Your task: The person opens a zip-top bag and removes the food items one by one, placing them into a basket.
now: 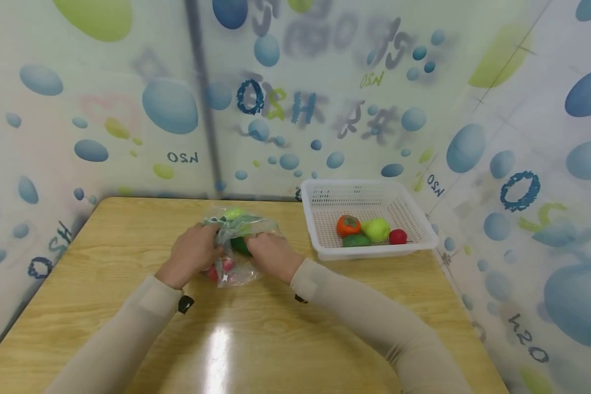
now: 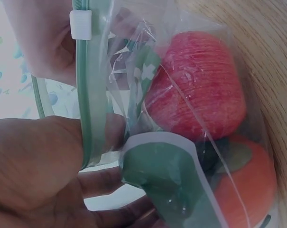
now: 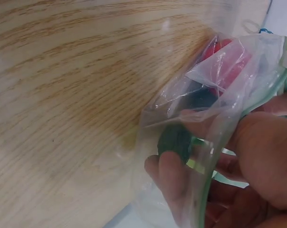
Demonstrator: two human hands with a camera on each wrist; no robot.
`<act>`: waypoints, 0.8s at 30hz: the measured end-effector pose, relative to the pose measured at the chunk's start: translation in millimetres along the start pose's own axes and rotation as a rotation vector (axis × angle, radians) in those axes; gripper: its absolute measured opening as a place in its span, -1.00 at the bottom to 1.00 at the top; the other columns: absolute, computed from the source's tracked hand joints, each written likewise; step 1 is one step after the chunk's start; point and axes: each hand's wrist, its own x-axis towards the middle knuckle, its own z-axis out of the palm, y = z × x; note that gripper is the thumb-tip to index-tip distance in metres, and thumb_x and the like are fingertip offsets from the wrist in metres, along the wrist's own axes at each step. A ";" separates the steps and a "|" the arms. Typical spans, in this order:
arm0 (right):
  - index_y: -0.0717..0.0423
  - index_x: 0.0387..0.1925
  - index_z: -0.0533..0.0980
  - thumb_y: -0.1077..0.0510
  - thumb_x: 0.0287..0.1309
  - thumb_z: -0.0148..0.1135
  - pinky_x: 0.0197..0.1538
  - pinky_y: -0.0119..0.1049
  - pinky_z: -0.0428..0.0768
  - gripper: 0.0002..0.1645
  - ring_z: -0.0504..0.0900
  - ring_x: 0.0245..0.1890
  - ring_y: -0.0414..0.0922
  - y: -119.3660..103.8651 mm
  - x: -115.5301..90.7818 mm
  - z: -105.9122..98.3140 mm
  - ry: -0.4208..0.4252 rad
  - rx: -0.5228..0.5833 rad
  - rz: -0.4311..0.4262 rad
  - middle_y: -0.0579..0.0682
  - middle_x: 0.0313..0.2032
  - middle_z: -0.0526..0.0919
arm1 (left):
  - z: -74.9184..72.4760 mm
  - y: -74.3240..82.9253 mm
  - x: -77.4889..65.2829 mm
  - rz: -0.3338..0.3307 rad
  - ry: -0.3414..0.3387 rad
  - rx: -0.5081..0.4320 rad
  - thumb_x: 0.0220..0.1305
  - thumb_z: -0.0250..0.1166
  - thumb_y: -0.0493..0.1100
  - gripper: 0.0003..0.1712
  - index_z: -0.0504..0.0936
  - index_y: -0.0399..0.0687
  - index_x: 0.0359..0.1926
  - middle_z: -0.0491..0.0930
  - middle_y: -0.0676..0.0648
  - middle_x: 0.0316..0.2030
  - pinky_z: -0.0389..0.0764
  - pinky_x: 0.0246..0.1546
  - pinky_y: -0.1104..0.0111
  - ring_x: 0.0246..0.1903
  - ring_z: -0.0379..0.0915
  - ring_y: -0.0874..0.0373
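A clear zip bag (image 1: 241,273) with a green zip edge (image 2: 86,95) and white slider (image 2: 80,25) lies on the table. My left hand (image 1: 193,251) grips its rim, thumb on the near side and fingers behind. Inside the bag are a red apple (image 2: 200,85) and an orange persimmon (image 2: 247,185). My right hand (image 1: 274,254) reaches in through the mouth, its thumb and fingers round a dark green fruit or vegetable (image 3: 175,140) whose exact kind I cannot tell. A light green item (image 1: 233,213) shows at the bag's far side.
A white plastic basket (image 1: 320,251) stands on the wooden table (image 1: 276,334) to the right. It holds a persimmon (image 1: 348,226), a green apple-like fruit (image 1: 378,230), a dark green item (image 1: 356,240) and a small red one (image 1: 398,236). Patterned walls (image 1: 295,137) enclose the table's back and sides.
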 end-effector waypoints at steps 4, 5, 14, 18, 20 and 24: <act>0.10 0.18 0.78 0.12 0.69 0.40 -0.07 -0.12 0.93 -0.78 0.95 -0.03 -0.01 -1.3 2.4 3.3 -0.003 -0.014 0.007 0.10 0.03 0.92 | 0.0 -1.4 0.8 0.001 0.003 0.001 0.47 0.51 -0.18 -0.49 0.72 -0.33 0.33 0.77 -0.44 0.01 0.74 -0.19 -0.18 -0.04 0.72 -0.32; 0.10 0.18 0.78 0.13 0.70 0.39 -0.09 -0.13 0.92 -0.79 0.95 -0.03 -0.02 -1.9 2.7 3.9 -0.006 -0.020 0.007 0.10 0.03 0.92 | 0.3 -2.1 1.1 0.003 0.005 0.002 0.47 0.51 -0.18 -0.49 0.72 -0.33 0.33 0.77 -0.44 0.01 0.74 -0.19 -0.18 -0.04 0.72 -0.32; 0.11 0.03 0.82 0.23 0.71 0.31 -0.19 -0.19 0.91 -0.82 0.95 -0.12 -0.03 -4.0 1.7 1.5 0.000 -0.083 -0.001 0.07 -0.06 0.93 | 1.8 -3.7 1.4 0.007 0.015 -0.012 0.50 0.49 -0.17 -0.51 0.73 -0.33 0.33 0.78 -0.41 0.00 0.72 -0.23 -0.12 -0.09 0.71 -0.26; 0.10 0.03 0.84 0.24 0.71 0.33 -0.10 -0.22 0.92 -0.81 0.95 -0.08 -0.05 -5.5 -1.3 -3.1 0.010 -0.107 -0.028 0.06 -0.04 0.94 | 0.4 -4.4 0.6 0.000 0.010 -0.020 0.50 0.50 -0.17 -0.50 0.73 -0.33 0.34 0.78 -0.38 -0.04 0.69 -0.28 -0.07 -0.13 0.70 -0.23; 0.08 0.05 0.85 0.23 0.71 0.34 0.00 -0.21 0.92 -0.81 0.94 -0.04 -0.06 -6.6 -3.6 -6.1 0.009 -0.127 -0.038 0.04 -0.02 0.94 | 0.8 -5.2 1.0 -0.003 0.004 -0.025 0.51 0.50 -0.17 -0.51 0.73 -0.33 0.34 0.79 -0.37 -0.05 0.68 -0.30 -0.06 -0.15 0.70 -0.22; 0.05 0.09 0.86 0.23 0.69 0.38 0.21 -0.15 0.89 -0.81 0.91 0.08 -0.04 -8.3 -8.6 -11.9 0.011 -0.182 -0.048 0.03 0.05 0.93 | 2.2 -7.3 2.5 -0.005 0.000 -0.027 0.53 0.51 -0.16 -0.57 0.74 -0.32 0.26 0.80 -0.35 -0.09 0.68 -0.34 -0.04 -0.20 0.72 -0.20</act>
